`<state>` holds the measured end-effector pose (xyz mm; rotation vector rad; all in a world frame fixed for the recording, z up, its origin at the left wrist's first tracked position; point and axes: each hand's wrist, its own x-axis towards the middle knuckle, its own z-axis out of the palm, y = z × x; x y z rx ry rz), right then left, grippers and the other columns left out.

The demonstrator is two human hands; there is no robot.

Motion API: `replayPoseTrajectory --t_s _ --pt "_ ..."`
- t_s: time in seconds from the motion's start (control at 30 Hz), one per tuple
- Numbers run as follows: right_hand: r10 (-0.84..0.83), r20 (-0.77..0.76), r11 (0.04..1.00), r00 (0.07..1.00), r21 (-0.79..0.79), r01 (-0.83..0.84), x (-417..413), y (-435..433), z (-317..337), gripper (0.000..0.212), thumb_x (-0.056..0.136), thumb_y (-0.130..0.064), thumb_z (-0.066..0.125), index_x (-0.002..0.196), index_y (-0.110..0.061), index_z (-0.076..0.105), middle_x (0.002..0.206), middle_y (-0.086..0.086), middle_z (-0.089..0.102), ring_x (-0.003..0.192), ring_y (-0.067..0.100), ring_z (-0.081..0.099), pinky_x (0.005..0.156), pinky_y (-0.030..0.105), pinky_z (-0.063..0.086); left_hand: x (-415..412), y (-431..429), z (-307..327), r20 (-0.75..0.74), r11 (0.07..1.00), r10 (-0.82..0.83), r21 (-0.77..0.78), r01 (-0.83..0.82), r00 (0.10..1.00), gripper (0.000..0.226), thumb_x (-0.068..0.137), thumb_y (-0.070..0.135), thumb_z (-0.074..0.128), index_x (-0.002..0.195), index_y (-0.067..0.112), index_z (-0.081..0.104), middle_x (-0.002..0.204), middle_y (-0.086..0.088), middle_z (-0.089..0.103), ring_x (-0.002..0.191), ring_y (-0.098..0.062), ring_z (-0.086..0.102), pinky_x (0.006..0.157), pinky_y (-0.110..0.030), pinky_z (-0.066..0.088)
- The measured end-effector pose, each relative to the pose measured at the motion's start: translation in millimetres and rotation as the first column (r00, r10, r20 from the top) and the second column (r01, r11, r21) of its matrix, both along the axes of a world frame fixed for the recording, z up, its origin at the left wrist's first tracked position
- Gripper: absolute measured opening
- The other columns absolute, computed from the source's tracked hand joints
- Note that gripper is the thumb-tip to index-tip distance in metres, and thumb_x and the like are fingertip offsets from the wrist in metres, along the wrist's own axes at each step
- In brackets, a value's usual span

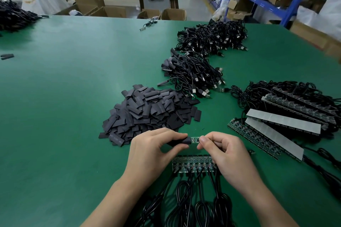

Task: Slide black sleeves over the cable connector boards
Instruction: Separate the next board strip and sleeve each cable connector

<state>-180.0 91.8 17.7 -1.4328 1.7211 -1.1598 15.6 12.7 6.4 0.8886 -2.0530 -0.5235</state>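
In the head view, the left hand [156,148] pinches a black sleeve [181,141] between thumb and fingers. The right hand [223,153] pinches the other end of a small connector board [195,139]. The sleeve covers, I think, only the board's near tip (its mouth is blurred). Just under the grip lies a strip of boards [193,166], and beyond the grip is the sleeve pile [151,114]. If the board goes in tilted, a corner could catch the mouth and fold it.
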Motion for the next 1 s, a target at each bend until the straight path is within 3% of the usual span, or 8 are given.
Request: replayPoseTrajectory --t_s 0.13,0.3,0.43,0.53,0.6,0.73,0.9,1.0 --pt "0.007 -0.009 1.0 1.0 0.011 -0.007 2.0 -0.3 0.6 0.025 0.101 -0.038 0.061 0.081 -0.03 0.074 0.047 -0.011 0.038 0.044 0.004 0.028 0.047 0.019 0.023 0.1 0.0 -0.2 -0.008 1.0 0.008 0.01 -0.008 1.0 0.022 0.084 0.048 0.076 0.099 0.032 0.081 0.094 0.026 0.074 0.088 0.01 0.067 0.076 -0.004 0.044" --pt "0.031 -0.051 0.999 0.998 0.022 -0.03 2.1 -0.6 1.9 0.025 0.1 -0.04 0.062 0.079 -0.032 0.074 0.047 -0.009 0.037 0.046 0.006 0.029 0.05 0.027 0.024 -0.1 -0.8 -2.6 -0.015 0.999 0.006 0.053 -0.005 1.0 0.02 0.082 0.039 0.084 0.1 0.032 0.081 0.094 0.026 0.073 0.089 0.008 0.068 0.078 -0.02 0.056" --pt "0.063 -0.055 0.998 0.996 0.035 -0.061 5.1 -0.7 2.0 0.024 0.099 -0.04 0.063 0.08 -0.033 0.074 0.064 0.013 0.064 0.057 0.029 0.049 0.059 0.035 0.035 -3.5 2.4 -1.7 0.015 0.996 -0.08 0.028 0.079 0.997 0.023 0.087 0.045 0.076 0.103 0.029 0.081 0.096 0.021 0.074 0.09 0.005 0.069 0.076 -0.028 0.059" --pt "0.109 -0.061 0.994 0.992 0.026 -0.107 5.1 0.2 4.7 0.03 0.097 -0.051 0.059 0.085 -0.028 0.073 0.069 0.009 0.066 0.063 0.029 0.057 0.059 0.044 0.043 -2.4 1.2 -0.9 -0.005 0.998 -0.052 0.044 0.052 0.999 0.022 0.087 0.045 0.077 0.102 0.03 0.081 0.096 0.022 0.074 0.089 0.004 0.069 0.076 -0.028 0.059" --pt "0.121 -0.077 0.993 0.99 0.004 -0.121 2.3 2.3 8.5 0.036 0.093 -0.058 0.055 0.088 -0.025 0.07 0.068 0.005 0.062 0.062 0.023 0.057 0.061 0.041 0.045 -0.8 -0.7 -0.4 -0.022 0.998 -0.021 0.051 0.023 1.0 0.019 0.085 0.042 0.08 0.101 0.031 0.081 0.096 0.024 0.074 0.09 0.004 0.07 0.077 -0.029 0.059" --pt "0.088 -0.114 0.996 0.99 -0.009 -0.089 -2.4 2.3 8.7 0.019 0.095 -0.04 0.062 0.083 -0.026 0.069 0.07 0.0 0.066 0.067 0.022 0.063 0.068 0.035 0.048 -0.1 -1.5 0.7 -0.029 0.998 -0.037 0.053 0.039 0.999 0.02 0.085 0.04 0.078 0.101 0.03 0.081 0.098 0.024 0.074 0.091 0.005 0.07 0.079 -0.029 0.059" --pt "0.094 -0.126 0.995 0.988 -0.003 -0.095 -1.5 1.0 6.2 0.02 0.097 -0.034 0.064 0.082 -0.021 0.069 0.066 0.007 0.057 0.06 0.023 0.051 0.055 0.022 0.036 0.7 -2.4 -1.2 0.005 0.998 -0.061 0.003 0.061 0.998 0.02 0.087 0.039 0.079 0.104 0.028 0.081 0.099 0.02 0.075 0.092 0.003 0.07 0.077 -0.029 0.06" --pt "0.085 -0.158 0.996 0.984 -0.005 -0.087 -2.1 0.5 3.1 0.02 0.097 -0.035 0.064 0.082 -0.023 0.067 0.064 0.005 0.054 0.055 0.01 0.045 0.054 0.023 0.035 1.0 -4.3 -2.0 0.047 0.995 -0.074 -0.058 0.077 0.996 0.021 0.091 0.042 0.075 0.105 0.027 0.08 0.099 0.018 0.075 0.091 0.003 0.07 0.075 -0.03 0.06"
